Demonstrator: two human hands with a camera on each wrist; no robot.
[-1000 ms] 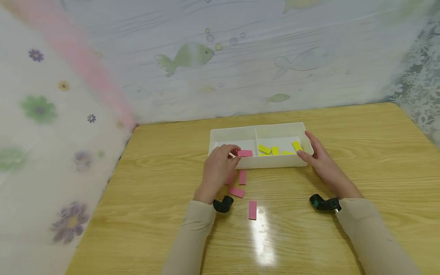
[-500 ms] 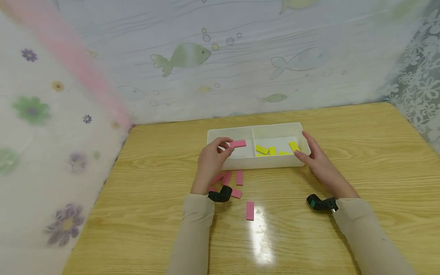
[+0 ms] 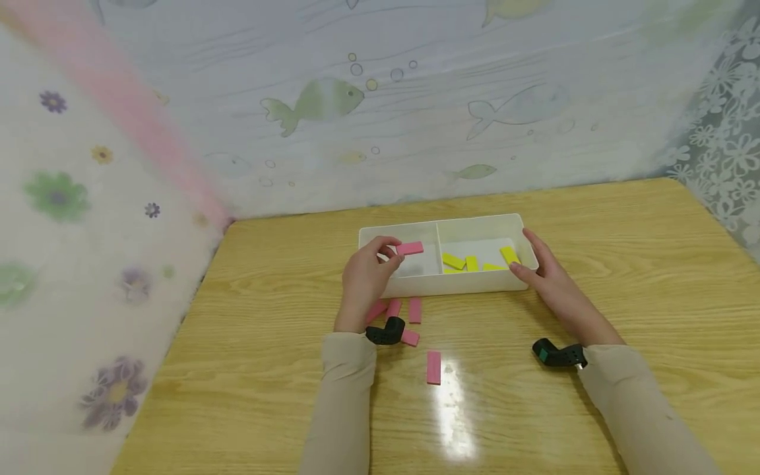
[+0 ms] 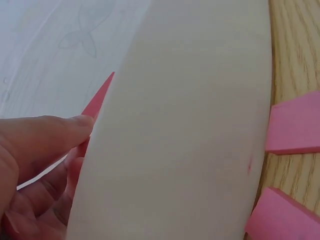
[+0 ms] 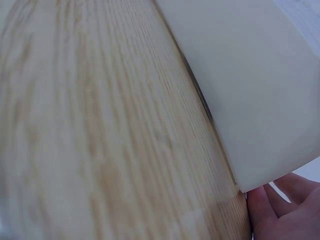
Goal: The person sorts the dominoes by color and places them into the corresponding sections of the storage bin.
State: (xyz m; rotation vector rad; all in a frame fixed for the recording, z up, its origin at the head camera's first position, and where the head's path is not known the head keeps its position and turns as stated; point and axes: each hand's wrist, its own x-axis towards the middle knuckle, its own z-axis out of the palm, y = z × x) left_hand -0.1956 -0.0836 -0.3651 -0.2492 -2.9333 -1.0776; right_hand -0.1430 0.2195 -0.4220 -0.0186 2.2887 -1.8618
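Observation:
A white two-compartment box (image 3: 463, 284) stands on the table. My left hand (image 3: 365, 277) pinches a pink block (image 3: 410, 248) by one end, between thumb and fingers, at the left compartment. In the left wrist view the block's tip (image 4: 102, 95) shows past the box wall (image 4: 175, 120), while the rest is hidden. My right hand (image 3: 552, 274) grips the box's right end, thumb at the front corner and fingers round the side. Several yellow blocks (image 3: 454, 261) lie in the right compartment.
Several pink blocks (image 3: 415, 310) lie on the wooden table (image 3: 267, 396) in front of the box, some partly behind the left wrist. One pink block (image 3: 434, 367) lies nearer. A patterned wall covering (image 3: 415, 132) rises behind the table's far edge.
My left hand has carried the pink block back and slightly left, away from the box's front wall; over the last half second it stays nearly still. My right hand keeps its grip.

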